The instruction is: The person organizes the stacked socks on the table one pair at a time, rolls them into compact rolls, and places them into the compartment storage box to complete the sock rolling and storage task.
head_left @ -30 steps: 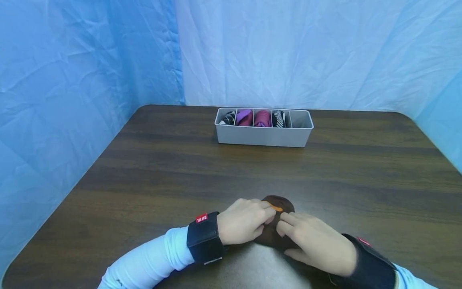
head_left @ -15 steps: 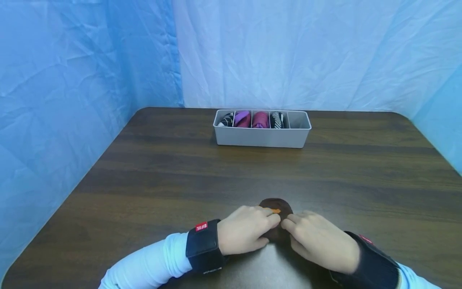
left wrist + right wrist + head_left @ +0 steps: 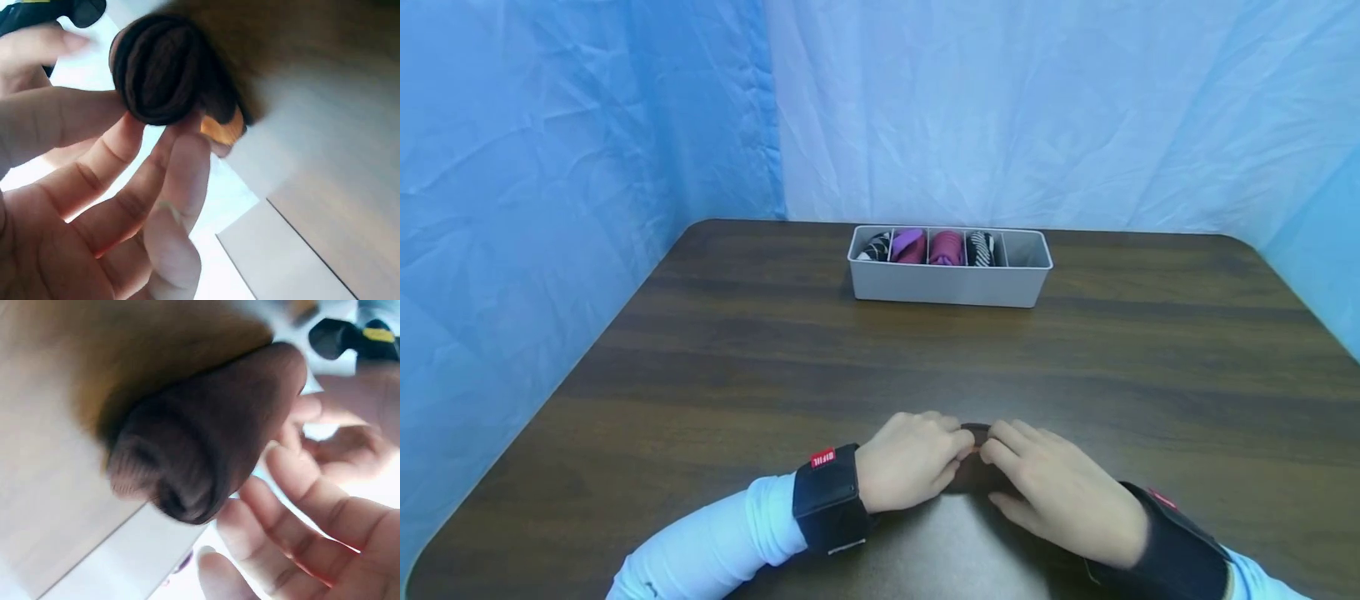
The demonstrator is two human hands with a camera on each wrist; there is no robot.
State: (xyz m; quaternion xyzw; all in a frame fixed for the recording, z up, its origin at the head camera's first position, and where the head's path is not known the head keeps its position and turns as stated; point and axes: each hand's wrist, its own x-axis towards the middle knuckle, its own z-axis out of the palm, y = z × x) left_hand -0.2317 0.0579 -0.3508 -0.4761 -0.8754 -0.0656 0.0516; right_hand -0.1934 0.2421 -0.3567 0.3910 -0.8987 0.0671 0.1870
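Between the two hands at the near middle of the table is a dark brown rolled sock [image 3: 973, 477] with an orange patch. In the left wrist view the roll's spiral end [image 3: 161, 70] faces the camera, the orange part beside it. My left hand [image 3: 912, 462] pinches the sock between its thumb and fingers. My right hand [image 3: 1067, 500] lies at the other side, its bent fingers touching the roll. In the right wrist view the sock [image 3: 215, 425] shows a folded end, with right fingertips along its side and the thumb held apart. In the head view both hands hide much of it.
A pale grey divided organizer box [image 3: 943, 286] stands at the table's far side. Rolled socks, black-and-white and pink-purple [image 3: 946, 248], fill several compartments; the rightmost [image 3: 1026, 250] shows bare walls. Blue sheeting [image 3: 587, 125] hangs behind and left of the table [image 3: 737, 375].
The brown sock shows less between the hands, having shortened into a tighter roll. The right hand has shifted slightly forward, its thumb spreading from the fingers; the left hand dipped nearer, then moved back forward.
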